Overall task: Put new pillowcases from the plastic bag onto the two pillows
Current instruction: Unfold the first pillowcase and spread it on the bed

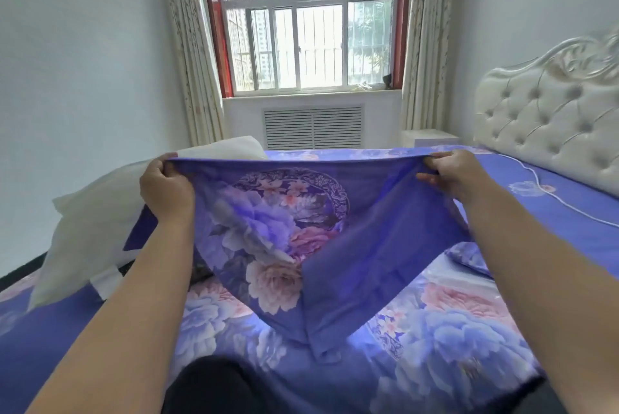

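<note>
Both hands hold one purple floral pillowcase (284, 233) up by its top edge. The left hand (166, 189) has its fingers curled over the left corner of this edge, and the right hand (449, 176) pinches the right corner, with the fingers (427, 177) closed narrowly on the cloth. Between the two hands the edge is stretched almost straight, so the long axis of the held edge runs from one hand to the other, left to right. Below the fingers the cloth hangs down in a loose point and its lowest part lies on the floral bedsheet (452, 330).

I can count one bare white pillow (100, 219). It lies just beyond and to the outer side of the left fingers, partly behind the pillowcase, and its long axis runs away from the person, toward the window (306, 18). The left hand is clearly nearer to it; the right hand is well apart from it. A second pillow I cannot find for certain. Below the right fingers lies a small folded piece of floral cloth (469, 258), perhaps the other pillowcase, but I cannot tell. The plastic bag is not visible.

In my judgement the opening of the pillowcase must next be found and turned toward the near end of the pillow, so the left hand would lead.
</note>
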